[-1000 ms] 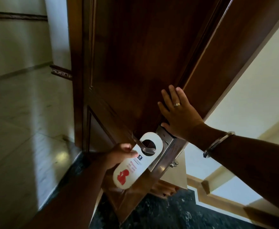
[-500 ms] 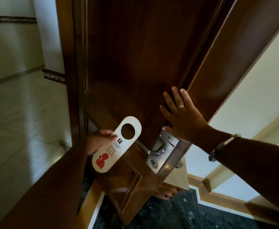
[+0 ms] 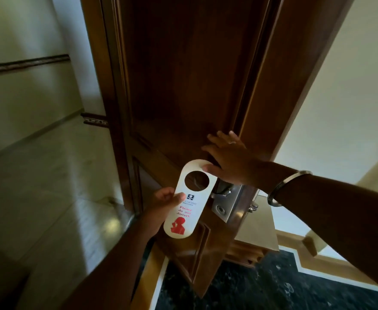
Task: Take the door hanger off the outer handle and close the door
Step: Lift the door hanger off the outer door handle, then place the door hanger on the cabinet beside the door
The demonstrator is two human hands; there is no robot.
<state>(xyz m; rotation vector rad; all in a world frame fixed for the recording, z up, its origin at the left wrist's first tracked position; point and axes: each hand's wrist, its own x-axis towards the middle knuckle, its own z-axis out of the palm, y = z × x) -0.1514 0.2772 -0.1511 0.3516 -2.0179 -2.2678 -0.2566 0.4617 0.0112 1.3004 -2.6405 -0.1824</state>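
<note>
Nearest, at the bottom of the view: dark marble floor (image 3: 262, 285) with a pale inlaid border, and two forearms reaching up from the lower edge.

Next, left hand (image 3: 164, 201) pinched shut on the left edge of the door hanger (image 3: 187, 201), thumb on the printed face. Hanger white, "Please do not disturb" in red over a red figure, held upright in front of the door (image 3: 183, 86). Round hole empty, only wood visible through it. So no longer on the handle (image 3: 222, 191): first half of the task judged done.

Just beyond, to the right of the hanger: metal lock plate (image 3: 228, 206) with lever and keyhole, partly hidden behind the hanger's edge.

Above that, right hand (image 3: 226, 155) spread flat, fingers wide, palm against the door panel near its free edge; holding nothing, thumb just at the hanger's top. Ring on one finger, metal bangle (image 3: 288, 186) on the wrist.

Farthest: corridor floor (image 3: 38, 175) and wall at left, pale wall at right. Door clearly ajar, edge and latch side exposed. Left to do, by this view: swinging the door shut until latched, hanger kept clear of the gap.
</note>
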